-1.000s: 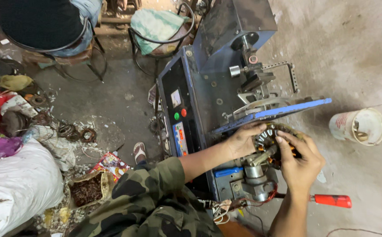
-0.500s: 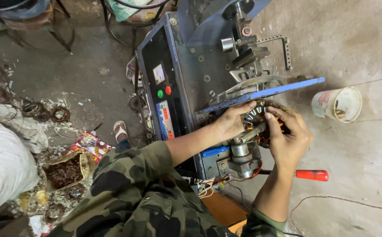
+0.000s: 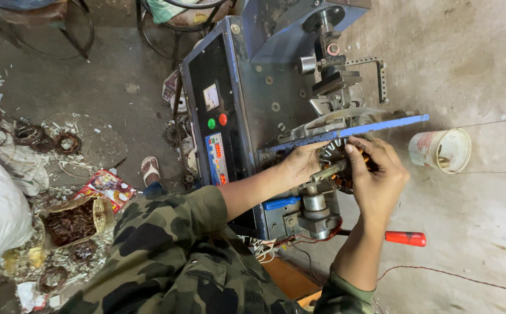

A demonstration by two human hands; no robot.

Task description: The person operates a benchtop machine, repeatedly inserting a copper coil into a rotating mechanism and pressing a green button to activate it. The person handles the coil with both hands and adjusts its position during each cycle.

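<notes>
A round toothed motor stator with copper windings sits on the spindle of a blue-grey winding machine. My left hand grips its left side, fingers closed around the rim. My right hand covers its right side, fingers curled over the top edge. A blue bar runs just above both hands. The stator is mostly hidden behind my hands. A metal cylinder stands below it.
The machine's front panel has a green button, a red button and a display. A white cup stands to the right. A red-handled tool lies below. Old coils and scrap litter the floor at left beside a white sack.
The view has shifted so the machine sits further left and up in the frame. Both hands stay on the stator with slight finger movement.
</notes>
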